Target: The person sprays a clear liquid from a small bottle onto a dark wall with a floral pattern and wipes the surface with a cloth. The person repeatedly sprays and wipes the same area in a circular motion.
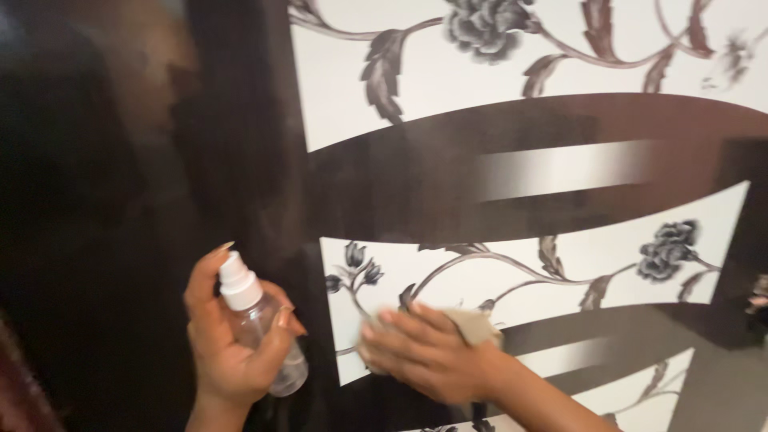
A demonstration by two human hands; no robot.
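My left hand grips a small clear spray bottle with a white nozzle, held upright in front of a glossy dark door panel. My right hand presses a beige cloth flat against a white floral inlay on that panel. The hand is blurred by motion. Only the cloth's upper right edge shows beyond the fingers.
The surface is dark brown and shiny, with curved bands between white sections printed with grey flowers and leafy vines. The left part of the view is a dark reflective area. A reddish-brown shape sits at the lower left corner.
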